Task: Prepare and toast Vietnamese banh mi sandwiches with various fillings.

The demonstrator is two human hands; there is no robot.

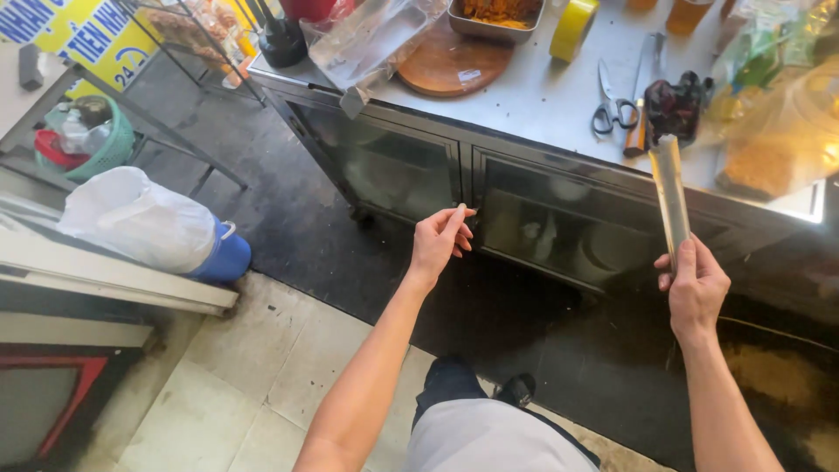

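Note:
My right hand [695,284] grips a long, narrow, clear plastic sleeve [670,192] by its lower end and holds it upright in front of the counter. My left hand [441,240] is raised before the dark glass cabinet door [398,166], with the fingertips pinched together; whether something small sits between them I cannot tell. Both arms reach out over the dark floor below the metal counter [542,100].
On the counter lie scissors [612,105], a knife, a round wooden board [454,61], a metal tray of food [498,16], a yellow tape roll [572,26] and bags of food at the right. A white bag on a blue bucket [149,223] stands at the left.

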